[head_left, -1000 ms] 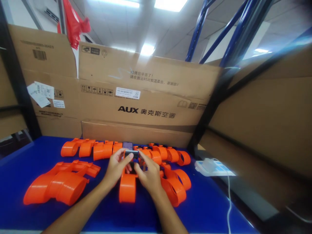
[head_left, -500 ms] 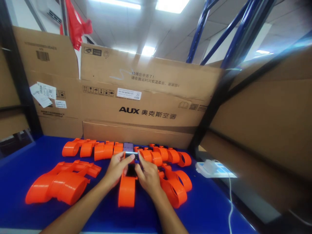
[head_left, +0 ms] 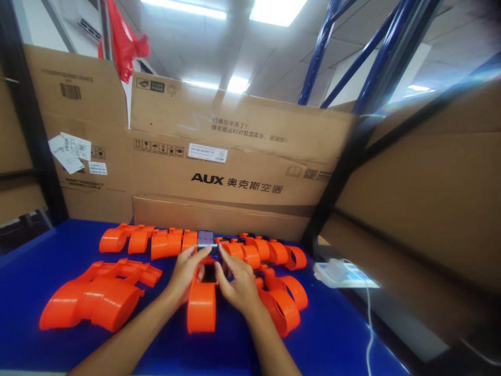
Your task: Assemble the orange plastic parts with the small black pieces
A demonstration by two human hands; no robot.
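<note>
An orange plastic part [head_left: 201, 308] with a round barrel lies on the blue table [head_left: 329, 334] in front of me. My left hand [head_left: 187, 275] and my right hand [head_left: 235, 282] meet at its far end. Both pinch a small dark piece [head_left: 210, 254] there with thumb and fingers. Just beyond the fingertips stands a phone [head_left: 205, 237] with its screen lit. What the dark piece is I cannot make out.
A row of orange parts [head_left: 156, 241] runs along the back, another pile [head_left: 94, 295] lies at left, more [head_left: 284, 297] at right. Cardboard boxes [head_left: 235, 162] wall the back and right. A white power strip [head_left: 338, 271] with a cable sits at the right edge.
The orange part between my hands has slid slightly toward me and left. My fingers have closed in tighter over the dark piece, which shows less than before.
</note>
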